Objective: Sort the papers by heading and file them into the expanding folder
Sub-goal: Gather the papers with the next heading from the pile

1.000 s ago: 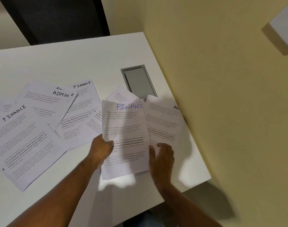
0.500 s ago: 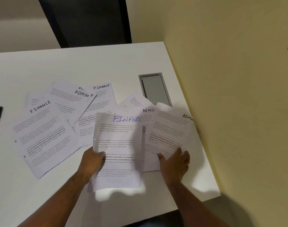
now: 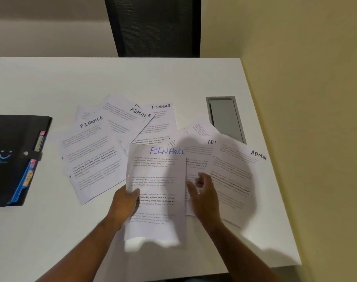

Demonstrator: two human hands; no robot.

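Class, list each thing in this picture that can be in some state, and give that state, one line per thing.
Expanding folder: closed, strap fastened, flat on the table.
Blue-headed FINANCE sheet: lifted, gripped at its left edge.
Left hand: holds that sheet.
Right hand: over the ADMIN sheets, fingers loosely curled; contact unclear.
Right ADMIN sheet: flat, face up.
Left FINANCE sheet: flat, overlapping others.
Desk hatch: lid shut.

table (image 3: 133,78) white | papers (image 3: 92,159) white, black print | held sheet (image 3: 159,180) blue heading | folder (image 3: 11,159) black | wall (image 3: 305,78) yellow
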